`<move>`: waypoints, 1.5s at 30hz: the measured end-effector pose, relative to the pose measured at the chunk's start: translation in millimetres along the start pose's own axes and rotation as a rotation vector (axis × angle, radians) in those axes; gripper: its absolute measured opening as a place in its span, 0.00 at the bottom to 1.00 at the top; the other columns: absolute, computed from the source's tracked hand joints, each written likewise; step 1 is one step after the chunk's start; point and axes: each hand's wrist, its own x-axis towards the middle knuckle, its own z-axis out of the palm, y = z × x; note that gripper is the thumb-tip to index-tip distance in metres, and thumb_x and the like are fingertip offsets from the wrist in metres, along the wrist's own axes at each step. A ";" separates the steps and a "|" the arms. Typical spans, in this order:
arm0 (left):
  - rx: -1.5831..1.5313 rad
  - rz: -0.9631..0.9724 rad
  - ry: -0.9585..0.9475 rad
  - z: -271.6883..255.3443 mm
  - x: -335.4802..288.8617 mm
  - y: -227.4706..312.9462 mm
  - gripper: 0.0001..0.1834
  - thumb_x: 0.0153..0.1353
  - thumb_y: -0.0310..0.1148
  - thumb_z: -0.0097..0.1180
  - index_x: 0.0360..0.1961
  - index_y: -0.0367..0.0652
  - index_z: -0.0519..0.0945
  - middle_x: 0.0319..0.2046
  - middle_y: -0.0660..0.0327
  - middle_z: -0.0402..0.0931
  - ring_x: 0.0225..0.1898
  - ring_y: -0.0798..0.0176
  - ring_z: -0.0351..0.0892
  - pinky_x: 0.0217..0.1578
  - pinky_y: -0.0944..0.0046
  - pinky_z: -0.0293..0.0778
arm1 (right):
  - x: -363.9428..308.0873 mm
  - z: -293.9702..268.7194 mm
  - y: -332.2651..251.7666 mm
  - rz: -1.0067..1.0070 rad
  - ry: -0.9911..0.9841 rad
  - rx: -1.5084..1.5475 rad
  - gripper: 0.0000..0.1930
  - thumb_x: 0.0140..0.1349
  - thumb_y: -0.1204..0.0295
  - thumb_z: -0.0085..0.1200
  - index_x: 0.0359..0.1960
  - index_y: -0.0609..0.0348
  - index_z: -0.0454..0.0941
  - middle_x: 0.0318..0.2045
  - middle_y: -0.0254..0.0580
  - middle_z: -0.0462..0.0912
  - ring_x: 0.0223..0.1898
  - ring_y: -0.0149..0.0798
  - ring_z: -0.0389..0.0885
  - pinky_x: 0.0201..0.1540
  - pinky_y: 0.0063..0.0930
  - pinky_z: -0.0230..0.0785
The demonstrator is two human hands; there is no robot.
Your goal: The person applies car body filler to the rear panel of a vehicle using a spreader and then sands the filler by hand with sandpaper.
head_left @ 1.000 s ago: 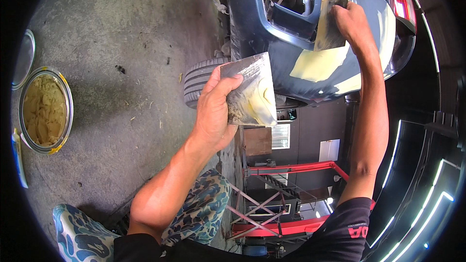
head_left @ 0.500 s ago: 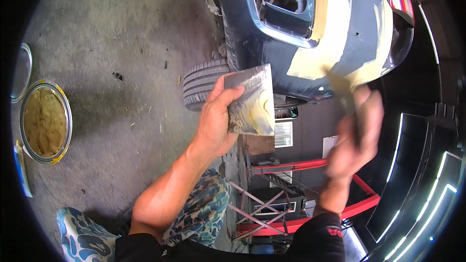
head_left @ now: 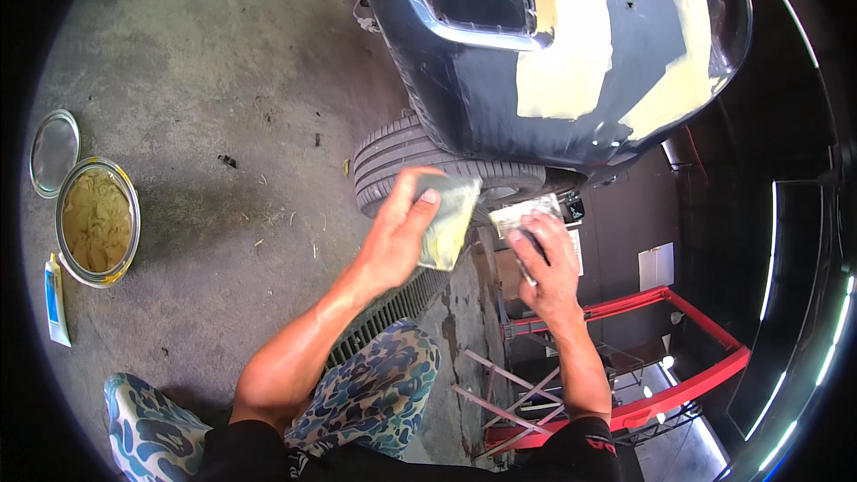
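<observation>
My left hand (head_left: 386, 245) is closed on a flat mixing plate (head_left: 453, 219), tilted, with yellowish body filler smeared over its face. Just to the right, my right hand (head_left: 552, 270) grips a putty spreader (head_left: 518, 212), its light, smeared blade pointing toward the plate. A narrow gap parts the blade from the plate. Beyond both hands stands the dark blue-grey car body (head_left: 473, 94). Pale yellow filler patches (head_left: 564, 62) cover parts of its surface.
Left on the concrete floor stands an open tin (head_left: 136, 219) of filler, with its round lid (head_left: 55, 153) and a white-and-blue tube (head_left: 57, 303) beside it. A car tire (head_left: 402, 156) lies just beyond my left hand. At right is a red lift frame (head_left: 705, 375); a floor grate (head_left: 393, 314) runs near my knee.
My right hand has come down and left from beside the car panel, bringing the spreader close to the plate. The plate has dropped slightly and turned. The view has shifted.
</observation>
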 end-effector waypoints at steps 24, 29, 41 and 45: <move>-0.771 0.037 0.117 -19.8 6.7 42.9 0.17 0.68 0.23 0.48 0.58 0.37 0.71 0.49 0.51 0.81 0.48 0.60 0.86 0.48 0.56 0.88 | 57.5 23.4 0.9 0.427 0.258 0.292 0.20 0.70 0.75 0.53 0.62 0.71 0.75 0.48 0.61 0.85 0.50 0.49 0.86 0.56 0.38 0.75; -0.820 -0.038 0.159 -23.8 4.1 46.6 0.17 0.68 0.24 0.50 0.58 0.39 0.71 0.49 0.53 0.81 0.48 0.59 0.87 0.49 0.55 0.88 | 161.2 -19.1 -1.5 0.594 0.234 0.136 0.17 0.71 0.67 0.50 0.46 0.74 0.79 0.31 0.65 0.85 0.36 0.61 0.87 0.45 0.45 0.76; -0.859 -0.071 0.146 -26.4 1.3 59.6 0.17 0.68 0.26 0.50 0.58 0.43 0.71 0.49 0.57 0.80 0.49 0.61 0.85 0.48 0.52 0.86 | 248.2 -30.2 32.3 0.684 0.012 -0.153 0.21 0.66 0.65 0.46 0.41 0.77 0.80 0.38 0.76 0.83 0.46 0.73 0.83 0.54 0.55 0.72; -0.864 -0.074 0.149 -29.2 1.9 62.0 0.17 0.68 0.26 0.50 0.58 0.44 0.71 0.48 0.57 0.80 0.49 0.61 0.85 0.48 0.51 0.87 | 248.9 -31.3 41.0 0.686 0.018 -0.207 0.21 0.66 0.65 0.46 0.42 0.79 0.79 0.40 0.78 0.83 0.48 0.74 0.82 0.56 0.57 0.71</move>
